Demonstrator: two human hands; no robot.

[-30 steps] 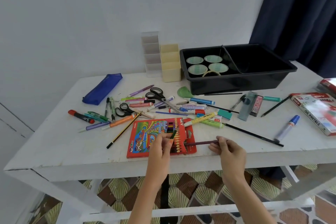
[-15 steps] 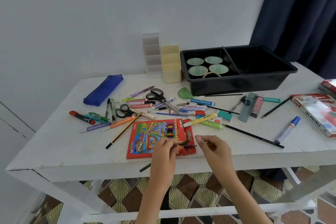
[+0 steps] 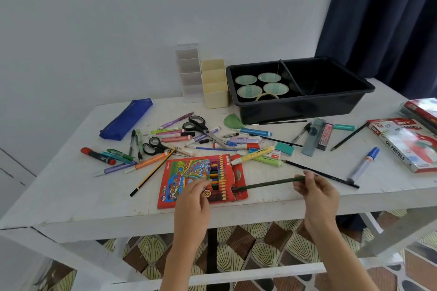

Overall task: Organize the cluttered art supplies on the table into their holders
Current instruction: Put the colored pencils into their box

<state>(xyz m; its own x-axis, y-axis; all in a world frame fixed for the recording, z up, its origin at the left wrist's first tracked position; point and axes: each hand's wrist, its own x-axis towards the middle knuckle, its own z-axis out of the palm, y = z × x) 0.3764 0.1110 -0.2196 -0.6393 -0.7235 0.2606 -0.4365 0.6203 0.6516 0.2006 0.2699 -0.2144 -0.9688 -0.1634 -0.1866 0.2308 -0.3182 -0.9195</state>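
**Q:** Status of the green colour pencil point(image 3: 267, 183)?

**A:** Grasped. The right hand point(image 3: 316, 190) pinches its rear end between thumb and fingertips. From the grip the shaft runs leftward, nearly level, just above the table point(image 3: 71, 196). Its far end meets the right edge of the open red colour pencil box point(image 3: 186, 172).

**Q:** Status of the left hand point(image 3: 192, 198)?

**A:** It lies on the box, left of the grip, with its fingers bent down onto the row of pencils. Whether it pinches one or only presses cannot be determined.

**Q:** Items around the grip?

**A:**
- Just beyond it, a long black pencil point(image 3: 295, 166) lies diagonally.
- Beyond and to the right is a blue-capped marker point(image 3: 365, 163), then an oil pastels box point(image 3: 406, 146).
- Beyond and to the left, a yellow highlighter point(image 3: 254, 155) touches the box's upper right corner.
- Well beyond stands a black divided tray point(image 3: 305, 101). Its left compartment holds four round tubs point(image 3: 246, 79) and a tape roll point(image 3: 267, 97).
- Left of the tray are a cream holder point(image 3: 214, 85) and a clear holder point(image 3: 189, 71).
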